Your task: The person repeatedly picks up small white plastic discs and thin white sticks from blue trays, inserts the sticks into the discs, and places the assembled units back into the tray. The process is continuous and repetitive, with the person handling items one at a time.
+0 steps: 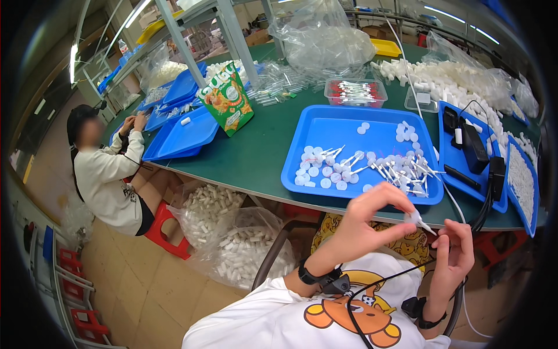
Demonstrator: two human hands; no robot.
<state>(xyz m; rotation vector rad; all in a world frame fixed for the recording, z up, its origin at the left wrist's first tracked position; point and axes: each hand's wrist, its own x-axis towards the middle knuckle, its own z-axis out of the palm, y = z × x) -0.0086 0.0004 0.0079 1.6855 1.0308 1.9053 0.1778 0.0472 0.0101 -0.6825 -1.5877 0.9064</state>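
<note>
Your left hand (372,218) and right hand (456,250) pinch one small white stick piece (419,221), with dozens loose in the blue tray (325,131).

Your left hand (372,218) is raised at twelve o'clock, thumb and forefinger pinched together. Your right hand (456,250) sits at three o'clock, fingers curled, wrist bent.

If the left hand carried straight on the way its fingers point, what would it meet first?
Probably the right hand: the left hand points rightward, pinching a small white plastic stick piece whose tip nearly reaches those fingers. Depth is unclear.
</note>
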